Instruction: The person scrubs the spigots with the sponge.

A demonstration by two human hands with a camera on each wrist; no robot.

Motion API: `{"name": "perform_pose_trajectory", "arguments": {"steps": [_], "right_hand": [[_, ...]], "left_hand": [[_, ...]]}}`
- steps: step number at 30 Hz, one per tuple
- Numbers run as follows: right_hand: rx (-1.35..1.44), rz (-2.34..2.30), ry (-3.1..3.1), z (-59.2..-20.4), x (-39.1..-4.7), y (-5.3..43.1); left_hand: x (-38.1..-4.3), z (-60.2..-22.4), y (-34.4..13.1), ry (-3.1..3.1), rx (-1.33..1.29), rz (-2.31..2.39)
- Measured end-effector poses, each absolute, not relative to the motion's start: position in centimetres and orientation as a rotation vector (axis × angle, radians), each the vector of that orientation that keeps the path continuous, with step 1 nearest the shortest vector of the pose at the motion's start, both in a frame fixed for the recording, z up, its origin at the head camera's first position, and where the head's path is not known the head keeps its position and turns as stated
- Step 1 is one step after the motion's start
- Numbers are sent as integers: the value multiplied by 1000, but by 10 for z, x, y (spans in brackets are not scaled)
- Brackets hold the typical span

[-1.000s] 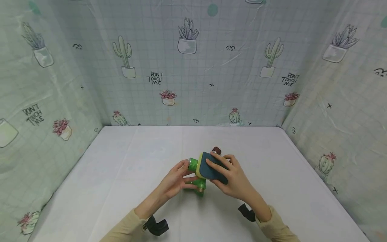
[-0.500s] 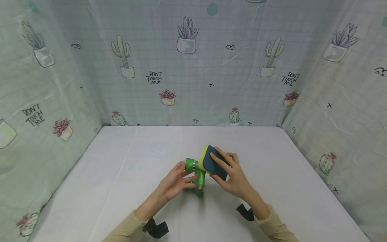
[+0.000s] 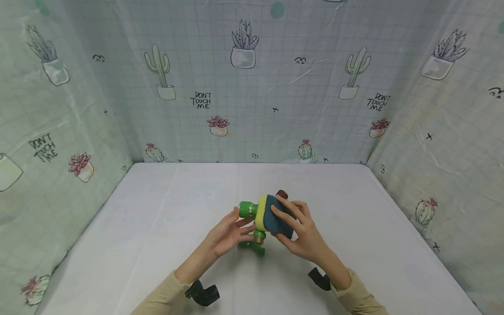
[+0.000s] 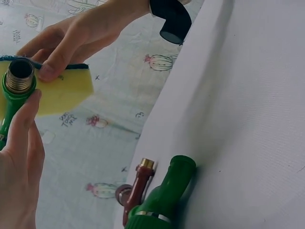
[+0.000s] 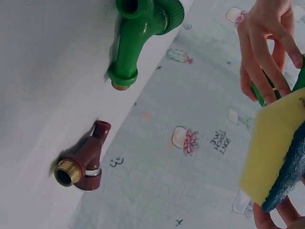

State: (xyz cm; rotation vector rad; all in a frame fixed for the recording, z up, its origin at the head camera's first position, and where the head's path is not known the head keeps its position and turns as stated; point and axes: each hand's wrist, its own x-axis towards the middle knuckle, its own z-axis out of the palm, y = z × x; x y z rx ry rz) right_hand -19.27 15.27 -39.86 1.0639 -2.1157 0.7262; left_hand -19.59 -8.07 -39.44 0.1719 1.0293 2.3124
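Note:
Just above the table my left hand [image 3: 226, 234] holds a green tap [image 3: 247, 209] between thumb and fingers. Its brass threaded end [image 4: 19, 84] faces the left wrist camera. My right hand [image 3: 305, 229] grips a sponge [image 3: 278, 218] by its dark blue scouring side, fingers spread over it. The yellow face [image 5: 276, 138] of the sponge lies against the tap's body and hides part of it in the head view. Below the hands a second green tap [image 5: 136, 43] lies on the table. A brown tap [image 5: 86, 157] with a brass threaded end lies beyond it.
The white table [image 3: 189, 192] ends at a back edge against a cactus-print curtain [image 3: 252, 122], which also hangs on both sides. Dark curved wrist mounts [image 3: 204, 295] hang under both forearms, close over the table.
The sponge first moved up and right along the held tap, uncovering its body, then came back down and left over it. The held tap has tilted slightly and its knob shifted left.

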Motion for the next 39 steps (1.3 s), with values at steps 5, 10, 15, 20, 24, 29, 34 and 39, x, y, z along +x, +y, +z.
{"name": "perform_pose_trajectory", "arguments": {"steps": [5,10,15,20,24,29,34,39], "right_hand": [[990,639,-2105,-398,-195,155],[925,532,-2118,-396,-201,163],[953,421,-2107,-395,-205,168],[993,345,-2144,-395,-203,172],[1017,268,-2140,-396,-203,172],[1056,202,-2109,-395,-203,170],[1073,197,-2121,-393,-199,170],[1036,209,-2163,-392,-196,168]], "left_hand": [[-196,-394,-81,1062,196,2296],[-197,-398,-83,1088,222,2224],[-199,-401,-87,1026,239,2209],[-200,-404,-90,987,164,2236],[-199,-406,-87,1052,123,2226],[-200,-410,-80,1078,43,2226],[-202,-416,-76,1191,52,2211],[-204,-417,-76,1233,61,2200]]}}
